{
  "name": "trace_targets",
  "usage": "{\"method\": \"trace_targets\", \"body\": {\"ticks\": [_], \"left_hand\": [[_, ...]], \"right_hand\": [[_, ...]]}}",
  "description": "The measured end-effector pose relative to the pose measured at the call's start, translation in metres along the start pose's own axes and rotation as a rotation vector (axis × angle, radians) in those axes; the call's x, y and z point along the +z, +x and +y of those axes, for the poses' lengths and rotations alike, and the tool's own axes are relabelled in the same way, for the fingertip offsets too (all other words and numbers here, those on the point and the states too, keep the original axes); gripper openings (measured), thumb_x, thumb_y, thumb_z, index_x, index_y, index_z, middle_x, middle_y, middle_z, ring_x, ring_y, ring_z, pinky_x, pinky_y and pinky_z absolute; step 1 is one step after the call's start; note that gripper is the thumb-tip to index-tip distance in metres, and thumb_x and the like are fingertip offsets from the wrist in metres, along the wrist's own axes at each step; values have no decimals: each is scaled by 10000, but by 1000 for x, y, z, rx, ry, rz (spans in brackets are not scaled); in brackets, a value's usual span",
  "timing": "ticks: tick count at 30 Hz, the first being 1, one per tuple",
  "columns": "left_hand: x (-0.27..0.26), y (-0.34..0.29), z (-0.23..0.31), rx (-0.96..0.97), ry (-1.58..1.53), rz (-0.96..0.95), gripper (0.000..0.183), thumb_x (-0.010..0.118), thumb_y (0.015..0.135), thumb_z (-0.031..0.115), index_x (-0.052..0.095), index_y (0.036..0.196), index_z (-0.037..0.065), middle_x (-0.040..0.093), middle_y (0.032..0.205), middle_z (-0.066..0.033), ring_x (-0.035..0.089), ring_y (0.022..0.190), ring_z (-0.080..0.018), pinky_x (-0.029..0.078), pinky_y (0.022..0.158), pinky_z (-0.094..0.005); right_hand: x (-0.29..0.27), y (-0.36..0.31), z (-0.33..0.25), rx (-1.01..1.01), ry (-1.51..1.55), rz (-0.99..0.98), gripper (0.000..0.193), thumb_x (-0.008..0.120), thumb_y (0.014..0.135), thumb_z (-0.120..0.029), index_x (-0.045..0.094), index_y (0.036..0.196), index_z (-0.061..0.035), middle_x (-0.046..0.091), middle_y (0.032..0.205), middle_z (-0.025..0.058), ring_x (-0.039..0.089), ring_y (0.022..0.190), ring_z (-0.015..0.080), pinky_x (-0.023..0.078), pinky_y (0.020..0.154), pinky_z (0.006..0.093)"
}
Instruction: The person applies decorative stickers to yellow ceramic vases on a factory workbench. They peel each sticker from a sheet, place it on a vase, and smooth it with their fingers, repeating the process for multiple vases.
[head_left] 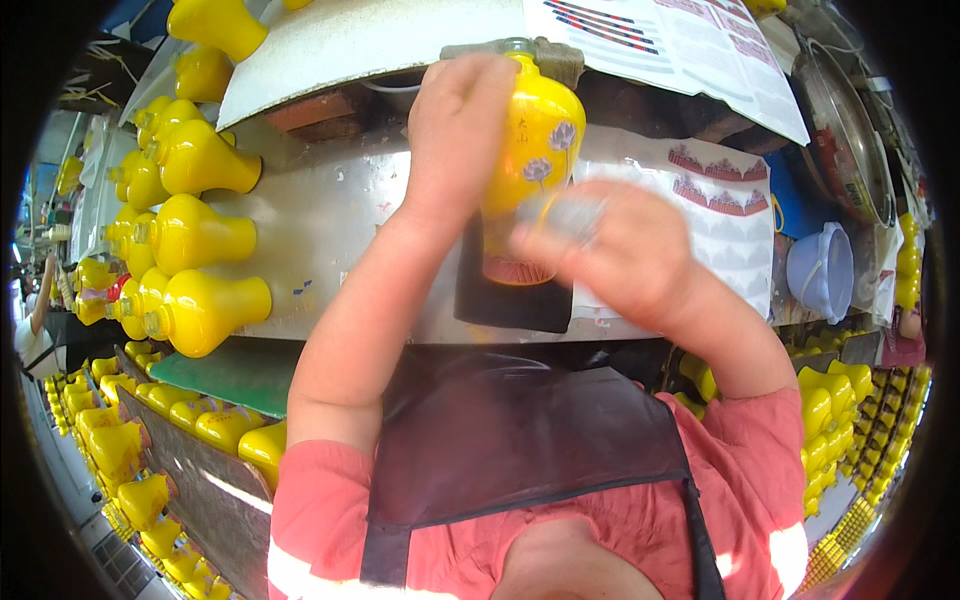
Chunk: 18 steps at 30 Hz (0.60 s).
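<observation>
A glossy yellow bottle lies in front of me with its neck pointing away. Purple lotus flowers and dark characters mark its side, and a reddish patterned band runs round its base. My left hand is closed on the bottle's left side near the shoulder; its fingertips are partly hidden. Over the lower part of the bottle, my right hand is smeared by motion, closed on a greyish, pad-like thing with a yellow edge. Beneath the bottle's base sits a black pad, and its neck rests on a worn brownish support.
Several yellow bottles lie along the table's left side. Decal sheets lie right of the bottle, with another printed sheet behind. A pale blue bucket and a round metal pan stand at the right. Racks of yellow bottles flank me.
</observation>
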<state>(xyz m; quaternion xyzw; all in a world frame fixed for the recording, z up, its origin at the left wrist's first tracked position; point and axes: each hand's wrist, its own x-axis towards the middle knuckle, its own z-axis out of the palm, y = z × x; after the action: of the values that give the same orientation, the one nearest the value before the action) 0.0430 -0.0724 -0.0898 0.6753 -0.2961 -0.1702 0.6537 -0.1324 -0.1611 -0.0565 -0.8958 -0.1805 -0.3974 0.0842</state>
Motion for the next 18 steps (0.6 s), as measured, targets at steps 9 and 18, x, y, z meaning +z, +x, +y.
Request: {"method": "trace_targets", "body": {"ticks": [9, 18], "left_hand": [[4, -18, -8, 115, 124, 31, 445, 698, 935, 392, 685, 1235, 63, 597, 1216, -163, 621, 1118, -316, 490, 997, -405], [1, -14, -23, -34, -194, -18, 415, 657, 963, 345, 675, 1227, 25, 618, 1242, -133, 604, 1154, -236, 473, 1015, -363]], "right_hand": [[-5, -19, -7, 128, 241, -121, 287, 778, 730, -72, 751, 1012, -114, 700, 873, 47, 705, 771, 233, 589, 687, 357], [1, -29, -6, 108, 270, -54, 277, 760, 738, -38, 749, 1010, -87, 724, 930, 63, 731, 832, 266, 601, 690, 370]]}}
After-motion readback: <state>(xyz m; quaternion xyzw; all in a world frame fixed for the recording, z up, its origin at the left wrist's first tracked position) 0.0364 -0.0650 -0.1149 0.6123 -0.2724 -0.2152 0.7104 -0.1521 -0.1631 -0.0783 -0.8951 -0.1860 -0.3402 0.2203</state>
